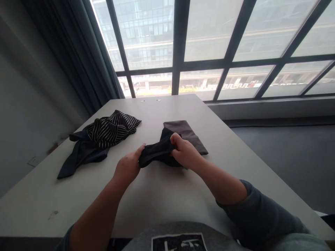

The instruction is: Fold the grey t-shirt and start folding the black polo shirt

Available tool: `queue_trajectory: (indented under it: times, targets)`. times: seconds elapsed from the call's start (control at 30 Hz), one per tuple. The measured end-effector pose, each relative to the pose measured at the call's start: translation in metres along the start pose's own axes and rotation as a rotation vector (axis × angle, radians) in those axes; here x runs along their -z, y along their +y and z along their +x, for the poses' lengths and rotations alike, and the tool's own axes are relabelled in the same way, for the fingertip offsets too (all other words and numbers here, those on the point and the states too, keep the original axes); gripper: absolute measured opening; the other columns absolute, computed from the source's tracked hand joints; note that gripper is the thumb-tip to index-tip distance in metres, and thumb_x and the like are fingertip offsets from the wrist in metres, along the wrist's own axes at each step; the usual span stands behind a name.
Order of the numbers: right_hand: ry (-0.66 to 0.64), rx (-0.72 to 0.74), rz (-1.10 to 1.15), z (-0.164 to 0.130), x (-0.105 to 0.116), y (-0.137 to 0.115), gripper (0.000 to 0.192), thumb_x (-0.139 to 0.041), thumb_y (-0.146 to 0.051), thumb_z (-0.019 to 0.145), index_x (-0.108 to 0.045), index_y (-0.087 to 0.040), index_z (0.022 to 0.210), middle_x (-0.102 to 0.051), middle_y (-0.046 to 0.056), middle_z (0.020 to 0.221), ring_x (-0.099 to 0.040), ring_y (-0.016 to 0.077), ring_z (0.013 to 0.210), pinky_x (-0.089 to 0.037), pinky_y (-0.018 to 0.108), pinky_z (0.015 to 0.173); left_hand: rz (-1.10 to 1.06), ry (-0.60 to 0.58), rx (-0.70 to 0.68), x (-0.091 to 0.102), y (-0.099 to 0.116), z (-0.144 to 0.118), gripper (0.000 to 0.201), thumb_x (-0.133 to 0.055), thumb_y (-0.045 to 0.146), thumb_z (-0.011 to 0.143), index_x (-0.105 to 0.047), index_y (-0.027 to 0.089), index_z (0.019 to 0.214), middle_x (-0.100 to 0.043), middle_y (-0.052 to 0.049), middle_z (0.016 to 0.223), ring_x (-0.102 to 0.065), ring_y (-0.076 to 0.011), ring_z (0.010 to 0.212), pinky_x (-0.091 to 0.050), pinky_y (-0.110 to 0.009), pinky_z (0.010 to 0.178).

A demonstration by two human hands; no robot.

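A black piece of cloth (157, 150) is stretched between my two hands, a little above the table. My left hand (128, 167) is closed on its left end, thumb on top. My right hand (185, 151) grips the other end in a closed fist. Part of the black cloth bunches up behind and below my right hand; what kind of garment it is cannot be made out. Just beyond it, a folded grey-brown cloth (190, 134) lies flat on the table, partly covered by the black cloth and my right hand.
On the left of the white table (162, 202) lies a striped black-and-white cloth (112, 129), crumpled over a dark navy garment (83, 157). Windows (151, 42) stand behind the table's far edge. A dark curtain (75, 45) hangs at the left.
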State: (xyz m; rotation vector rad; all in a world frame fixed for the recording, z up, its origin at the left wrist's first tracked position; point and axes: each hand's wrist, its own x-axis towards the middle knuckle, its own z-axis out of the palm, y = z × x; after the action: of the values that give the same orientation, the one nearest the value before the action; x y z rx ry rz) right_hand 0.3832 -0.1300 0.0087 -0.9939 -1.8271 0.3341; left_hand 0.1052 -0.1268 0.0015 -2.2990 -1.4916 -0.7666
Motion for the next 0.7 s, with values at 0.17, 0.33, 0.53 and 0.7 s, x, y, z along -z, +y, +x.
queue_trajectory:
  times: [0.17,0.33,0.53,0.7]
  targets:
    - [-0.449,0.419,-0.106,-0.005,0.035,-0.017,0.025,-0.06,-0.014,0.082,-0.061,-0.023,0.105,-0.071,0.002,0.089,-0.062,0.018,0.074,-0.044,0.029,0.068,0.154,-0.057,-0.262,-0.008,0.004,0.018,0.079,-0.069,0.019,0.093,-0.042,0.035,0.165,-0.039,-0.016,0.167,-0.042,-0.0419,0.152,-0.042,-0.059,0.119]
    - [-0.373,0.24,0.209,0.006,0.062,0.004,0.018,-0.065,-0.038,0.095,-0.066,-0.025,0.107,-0.075,0.001,0.085,-0.069,0.0177,0.073,-0.053,0.028,0.064,0.148,-0.302,-0.358,-0.045,0.029,0.074,0.114,-0.087,0.037,0.079,-0.021,0.036,0.173,-0.014,-0.019,0.179,-0.021,-0.0547,0.159,-0.031,-0.071,0.121]
    - [-0.193,0.046,0.251,0.017,0.076,0.036,0.022,-0.069,-0.045,0.091,-0.07,-0.023,0.094,-0.074,0.003,0.079,-0.069,0.0193,0.068,-0.056,0.031,0.058,-0.192,-0.562,-0.292,-0.059,0.033,0.122,0.1,-0.086,0.03,0.076,-0.042,0.032,0.166,-0.075,-0.012,0.13,-0.074,-0.0372,0.115,-0.058,-0.05,0.101]
    - [-0.142,0.097,0.195,0.019,0.082,0.041,0.024,-0.072,-0.047,0.09,-0.074,-0.023,0.093,-0.076,0.004,0.085,-0.07,0.021,0.075,-0.058,0.034,0.065,-0.731,-0.229,-0.119,0.002,0.011,0.16,0.048,-0.091,0.024,0.066,-0.081,0.02,0.112,-0.081,-0.006,0.091,-0.078,-0.0301,0.085,-0.066,-0.047,0.082]
